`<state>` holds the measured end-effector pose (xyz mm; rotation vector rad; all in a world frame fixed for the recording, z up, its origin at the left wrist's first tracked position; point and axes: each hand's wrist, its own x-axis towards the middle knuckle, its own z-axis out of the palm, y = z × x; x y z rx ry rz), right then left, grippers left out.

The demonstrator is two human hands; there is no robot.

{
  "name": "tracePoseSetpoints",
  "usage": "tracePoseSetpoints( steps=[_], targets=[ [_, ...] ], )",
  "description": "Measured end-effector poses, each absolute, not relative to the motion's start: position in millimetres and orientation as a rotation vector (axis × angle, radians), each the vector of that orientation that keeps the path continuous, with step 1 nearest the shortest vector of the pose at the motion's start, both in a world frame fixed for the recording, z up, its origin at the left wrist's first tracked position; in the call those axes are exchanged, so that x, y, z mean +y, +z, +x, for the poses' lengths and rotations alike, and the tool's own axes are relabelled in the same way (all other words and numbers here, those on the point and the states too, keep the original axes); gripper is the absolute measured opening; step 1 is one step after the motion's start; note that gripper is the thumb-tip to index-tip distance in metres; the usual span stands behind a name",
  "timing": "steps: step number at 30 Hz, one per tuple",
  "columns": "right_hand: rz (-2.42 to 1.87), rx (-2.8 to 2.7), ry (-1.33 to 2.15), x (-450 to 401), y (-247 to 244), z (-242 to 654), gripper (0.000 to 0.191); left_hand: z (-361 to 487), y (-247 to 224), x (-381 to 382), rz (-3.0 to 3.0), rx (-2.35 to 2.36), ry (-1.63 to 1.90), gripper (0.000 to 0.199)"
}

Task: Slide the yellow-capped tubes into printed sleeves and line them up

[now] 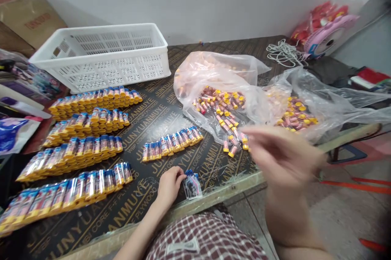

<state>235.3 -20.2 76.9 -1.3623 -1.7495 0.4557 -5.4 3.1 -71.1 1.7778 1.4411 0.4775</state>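
My left hand (169, 184) is curled nearly closed, thumb and forefinger together at the blue end of a small stack of flat, clear plastic sleeves (193, 186) by the table's front edge; my right hand (281, 158) is a blur above the nearest pink-labelled small tubes with yellow caps (227, 125), fingers partly bent, and I cannot tell whether they have hold of anything; those tubes spill from the mouth of a translucent plastic bag (210, 64) beyond it. To do this well, I judge, I should pinch just 1 sleeve by its blue end, since thin film probably clings; I'd take a single tube from the loose fringe, gripping its middle lightly, and mind the yellow cap's direction, as the short row of blue-and-yellow wrapped tubes (172, 143) lies neatly aligned. To the left, 4 longer wrapped rows (73, 191) fill the black printed plywood table (154, 109), below a white slotted plastic basket (122, 64); a hurried left elbow could topple the nearest. A 2nd translucent bag (336, 85) sprawls on the right, its loose film perhaps ready to snag my wrist; behind it lie a coiled white cable (284, 52) and a pink round fan (330, 40), both well clear of my hands.
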Motion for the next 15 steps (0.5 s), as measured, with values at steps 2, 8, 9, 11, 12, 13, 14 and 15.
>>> tracePoseSetpoints(
  steps=[2,8,9,11,12,13,14,15],
  targets=[
    [-1.616,-1.818,0.308,7,45,249,0.020,-7,-69,3,1.789,1.402,0.454,0.014],
    [-2.222,-2.039,-0.088,25,-53,274,0.040,-8,-68,1,1.850,1.376,0.408,0.010],
    [-2.228,-2.053,-0.107,23,-61,274,0.041,-8,-67,2,1.855,1.379,0.425,0.010],
    [-2.225,-2.067,-0.110,20,-67,272,0.039,-9,-66,4,1.823,1.383,0.476,0.011],
    [-2.224,-2.064,-0.107,19,-68,271,0.039,-9,-64,5,1.771,1.377,0.511,0.012],
    [-2.226,-2.054,-0.110,19,-67,270,0.038,-10,-62,6,1.688,1.359,0.551,0.013],
    [-2.229,-2.039,-0.113,20,-65,269,0.039,-10,-61,7,1.574,1.328,0.591,0.015],
    [-2.231,-2.021,-0.108,20,-64,268,0.041,-10,-59,8,1.437,1.291,0.630,0.018]
  ],
)
